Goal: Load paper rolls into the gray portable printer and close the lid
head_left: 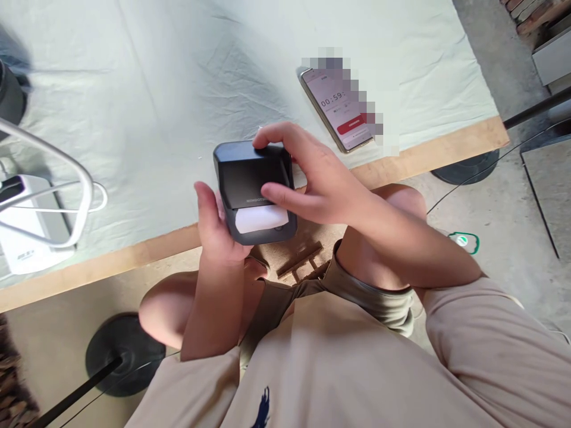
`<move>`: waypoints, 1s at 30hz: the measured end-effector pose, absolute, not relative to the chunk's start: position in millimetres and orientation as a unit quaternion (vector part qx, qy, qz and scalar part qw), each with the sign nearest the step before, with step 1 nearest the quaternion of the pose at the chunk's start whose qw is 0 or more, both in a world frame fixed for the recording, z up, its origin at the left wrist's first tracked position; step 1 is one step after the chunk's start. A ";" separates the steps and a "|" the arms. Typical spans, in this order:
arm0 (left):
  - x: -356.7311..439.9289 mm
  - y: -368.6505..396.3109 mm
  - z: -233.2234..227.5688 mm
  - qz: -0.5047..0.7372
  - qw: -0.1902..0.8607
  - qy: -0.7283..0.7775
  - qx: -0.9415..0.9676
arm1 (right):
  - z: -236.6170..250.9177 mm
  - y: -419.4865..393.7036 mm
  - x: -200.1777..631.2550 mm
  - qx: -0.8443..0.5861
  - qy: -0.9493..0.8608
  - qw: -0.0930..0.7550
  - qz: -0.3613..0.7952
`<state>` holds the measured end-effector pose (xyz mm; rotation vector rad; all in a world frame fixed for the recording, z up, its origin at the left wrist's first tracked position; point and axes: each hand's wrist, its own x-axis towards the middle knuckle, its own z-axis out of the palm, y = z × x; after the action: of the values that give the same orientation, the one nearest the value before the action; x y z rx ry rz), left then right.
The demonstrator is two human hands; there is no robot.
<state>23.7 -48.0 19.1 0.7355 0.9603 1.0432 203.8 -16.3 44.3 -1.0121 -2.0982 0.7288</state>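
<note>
A small dark label printer is held just over the table's near edge, its glossy black lid facing up. White paper shows at the printer's near end, below faint lettering. My left hand cups the printer from its left side and beneath; the thumb points up beside it, and most of its fingers are hidden under the body. From the right, my right hand grips the printer, with the index finger bent over the far edge and the thumb lying on the lid.
A phone showing a timer lies on the pale cloth, partly pixelated. At the left stand a white box-shaped device, a thick white cable and a dark round object. Below is a black round base with a pole.
</note>
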 end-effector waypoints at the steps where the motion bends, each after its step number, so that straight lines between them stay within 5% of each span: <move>1: 24.8 -47.9 18.5 0.481 0.696 0.426 0.320 | 43.6 -14.3 205.5 -0.390 -0.803 0.360 0.270; 4: 26.1 -47.5 16.4 0.495 0.699 0.431 0.286 | 42.5 -10.0 210.1 -0.372 -0.805 0.393 0.244; 13: 20.7 -47.4 13.2 0.508 0.694 0.461 0.221 | 49.3 -15.4 212.5 -0.338 -0.851 0.307 0.257; 19: 24.4 -43.6 14.4 0.522 0.699 0.424 0.243 | 54.3 -21.7 205.9 -0.419 -0.780 0.457 0.084; 25: 21.9 -46.1 11.2 0.528 0.700 0.404 0.261 | 48.8 -13.3 201.5 -0.450 -0.652 0.564 0.233; 30: 20.5 -45.8 11.9 0.534 0.701 0.400 0.253 | 46.1 -4.3 209.3 -0.463 -0.678 0.537 0.194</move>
<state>20.5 -45.8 11.9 0.5631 0.8901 1.1882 209.3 -4.3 46.1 -1.1031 -1.6125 0.4617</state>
